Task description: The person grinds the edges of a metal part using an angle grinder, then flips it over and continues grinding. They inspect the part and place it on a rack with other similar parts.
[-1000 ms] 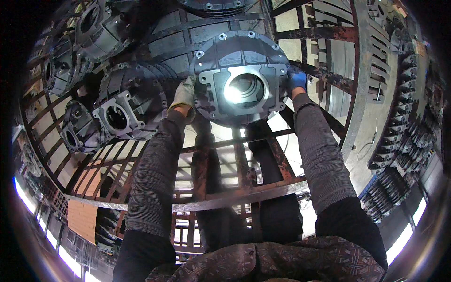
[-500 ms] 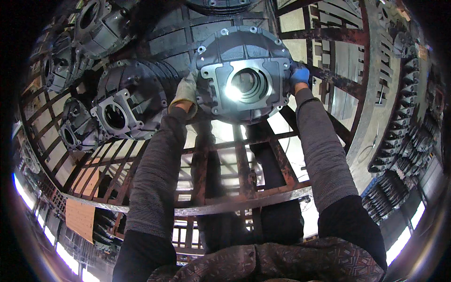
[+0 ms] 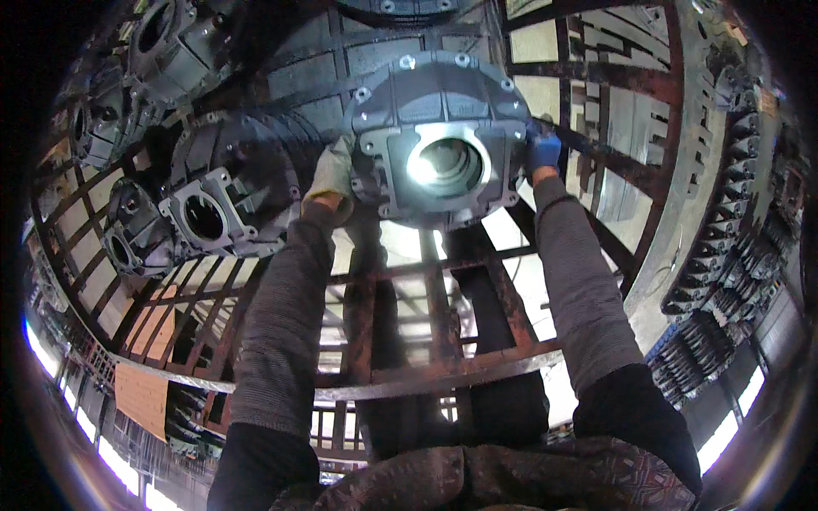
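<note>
A large grey cast metal housing (image 3: 456, 106) is between my hands, at the top middle. Its machined square face, with a round bore through it, is turned toward me and catches a bright light. My left hand (image 3: 332, 175), in a pale work glove, grips its left side. On the opposite side my right hand (image 3: 544, 152), in a blue glove, holds the edge. Both hands are closed on the housing, though their fingertips are largely hidden by it. Whether the housing rests on the rack (image 3: 443, 375) or hangs above it, I cannot tell.
Similar housings stand to the left, the nearest (image 3: 204, 213) close to my left forearm. Rusty bars form a grid under the work, with a curved-looking front rail. At the right, rows of dark metal parts (image 3: 724, 204) lie beyond a pale slotted beam. A brown board (image 3: 141, 400) shows lower left.
The housing's square face has tilted slightly and sits a little more upright in view. Both hands keep their grip, and the whole view has shifted a little.
</note>
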Tool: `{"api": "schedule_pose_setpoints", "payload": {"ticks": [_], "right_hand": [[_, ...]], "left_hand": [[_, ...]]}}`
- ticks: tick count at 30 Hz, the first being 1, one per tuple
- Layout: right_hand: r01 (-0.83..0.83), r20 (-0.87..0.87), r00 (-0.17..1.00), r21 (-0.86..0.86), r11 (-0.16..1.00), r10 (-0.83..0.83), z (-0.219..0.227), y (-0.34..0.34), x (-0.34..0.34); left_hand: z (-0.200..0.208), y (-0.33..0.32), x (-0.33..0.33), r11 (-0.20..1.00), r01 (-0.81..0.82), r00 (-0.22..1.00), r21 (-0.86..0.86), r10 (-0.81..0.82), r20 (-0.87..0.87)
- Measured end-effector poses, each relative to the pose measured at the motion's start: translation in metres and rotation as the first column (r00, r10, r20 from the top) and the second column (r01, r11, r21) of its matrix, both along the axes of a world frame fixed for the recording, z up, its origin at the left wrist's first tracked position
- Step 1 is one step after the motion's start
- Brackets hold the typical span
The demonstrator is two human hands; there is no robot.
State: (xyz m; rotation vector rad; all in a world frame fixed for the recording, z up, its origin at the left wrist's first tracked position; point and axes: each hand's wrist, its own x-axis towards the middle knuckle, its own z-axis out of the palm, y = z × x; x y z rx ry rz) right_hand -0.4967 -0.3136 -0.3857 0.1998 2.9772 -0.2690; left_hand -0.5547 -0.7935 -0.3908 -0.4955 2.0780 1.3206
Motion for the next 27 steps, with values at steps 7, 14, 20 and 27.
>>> {"api": "schedule_pose_setpoints", "payload": {"ticks": [7,14,20,27], "right_hand": [[0.366,0.084,0.901,-0.670,0.645,-0.425,-0.003,-0.005,0.004],[0.590,0.406,0.665,-0.800,0.108,-0.627,0.038,-0.035,-0.008],[0.614,0.390,0.627,-0.780,0.120,-0.674,0.037,-0.042,-0.011],[0.533,0.227,0.666,-0.811,0.241,-0.711,0.027,-0.043,-0.002]], "left_hand": [[-0.011,0.000,0.006,0.989,-0.126,0.990,0.084,0.119,0.080],[0.001,0.007,0.002,0.982,-0.182,0.976,0.046,0.174,0.130],[0.034,0.017,0.002,0.979,-0.202,0.968,-0.017,0.202,0.149],[-0.002,0.006,0.008,0.908,-0.340,0.924,0.245,0.273,0.269]]}}
